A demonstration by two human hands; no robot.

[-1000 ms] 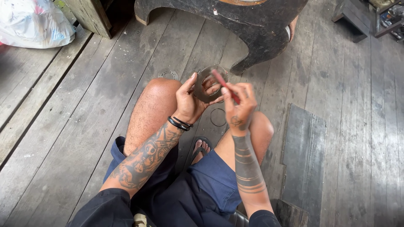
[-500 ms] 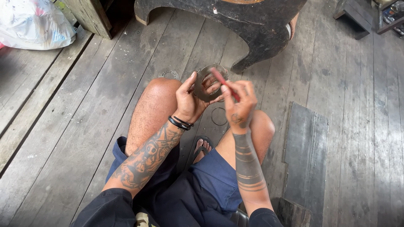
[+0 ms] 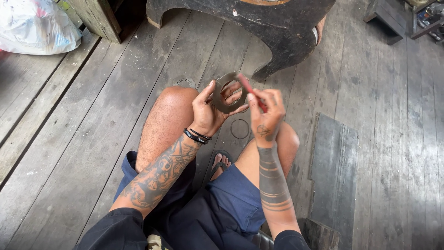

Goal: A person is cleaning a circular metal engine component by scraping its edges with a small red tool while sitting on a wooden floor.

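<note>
My left hand point(image 3: 209, 109) grips a flat grey metal ring point(image 3: 222, 92) from its left side, thumb on the rim and fingers through the hole, holding it tilted above my knees. My right hand point(image 3: 267, 113) pinches a thin red stick-like tool point(image 3: 252, 92) whose tip touches the ring's right edge. I sit on a wooden plank floor point(image 3: 83, 129) with both knees bent. Black bands circle my left wrist.
A thin metal ring point(image 3: 240, 128) lies on the floor between my knees, a round metal piece point(image 3: 185, 82) beyond my left knee. A dark curved wooden stool base point(image 3: 277, 32) stands ahead. A white plastic bag point(image 3: 37, 28) lies far left, a grey slab point(image 3: 334, 166) at right.
My hands have shifted only slightly; the red tool keeps working along the ring's edge while the left hand holds the ring in place.
</note>
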